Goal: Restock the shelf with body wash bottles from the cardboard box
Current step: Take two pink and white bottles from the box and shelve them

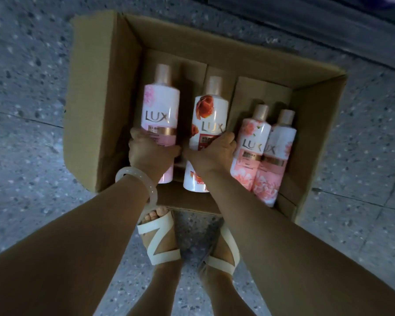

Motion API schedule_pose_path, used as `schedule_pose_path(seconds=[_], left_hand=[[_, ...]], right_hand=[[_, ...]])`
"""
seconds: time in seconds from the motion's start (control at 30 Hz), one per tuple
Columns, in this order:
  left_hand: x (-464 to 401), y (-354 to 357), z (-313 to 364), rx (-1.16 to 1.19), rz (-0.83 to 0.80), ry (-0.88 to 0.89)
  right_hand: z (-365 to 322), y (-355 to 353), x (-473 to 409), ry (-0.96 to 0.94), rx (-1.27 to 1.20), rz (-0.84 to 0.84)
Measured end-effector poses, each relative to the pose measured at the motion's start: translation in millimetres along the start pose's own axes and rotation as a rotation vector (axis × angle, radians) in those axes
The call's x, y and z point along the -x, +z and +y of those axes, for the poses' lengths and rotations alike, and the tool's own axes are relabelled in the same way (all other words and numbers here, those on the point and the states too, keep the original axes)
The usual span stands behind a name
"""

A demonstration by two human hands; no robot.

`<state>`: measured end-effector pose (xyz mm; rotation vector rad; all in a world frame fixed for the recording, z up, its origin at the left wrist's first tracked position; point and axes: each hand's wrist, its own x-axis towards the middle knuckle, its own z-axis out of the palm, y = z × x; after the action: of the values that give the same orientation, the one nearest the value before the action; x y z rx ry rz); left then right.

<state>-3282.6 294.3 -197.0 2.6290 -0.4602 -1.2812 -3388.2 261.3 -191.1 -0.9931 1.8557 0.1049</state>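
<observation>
— Where do we find the bottles?
— In the open cardboard box [105,92] on the speckled floor [21,65]. Our left hand [149,153] grips the pale pink bottle [161,106]; our right hand [211,155] grips the red rose bottle [211,115].
— The remainder?
— Two peach bottles [263,151] lie touching, just right of our right hand, fingers [226,139] curled round the red one

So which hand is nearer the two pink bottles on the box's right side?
Right. The right hand grips the red-rose bottle right beside the pink pair; the left hand grips the pale pink bottle farther left.
</observation>
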Motion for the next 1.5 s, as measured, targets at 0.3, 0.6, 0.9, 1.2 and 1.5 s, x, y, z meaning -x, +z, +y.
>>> schedule_pose_path(seconds=[0.3,0.6,0.9,1.2,1.5], left_hand=[[112.6,-71.0,66.4,0.233,0.052,0.177],[248.8,-161.0,143.9,0.285,0.05,0.29],[383.2,-254.4,216.1,0.336,0.051,0.566],[504.1,-294.5,248.4,0.286,0.078,0.804],[639.8,-257.9,286.9,0.243,0.072,1.032]], right_hand=[[-46.7,-101.1,97.8,-0.12,-0.068,0.112],[-94.7,-210.4,238.3,-0.122,-0.202,0.263],[-142.8,-316.3,364.1,-0.297,-0.446,0.442],[-137.3,-417.9,464.0,-0.46,-0.49,0.64],[-76.1,-534.8,529.5,-0.501,-0.562,0.843]])
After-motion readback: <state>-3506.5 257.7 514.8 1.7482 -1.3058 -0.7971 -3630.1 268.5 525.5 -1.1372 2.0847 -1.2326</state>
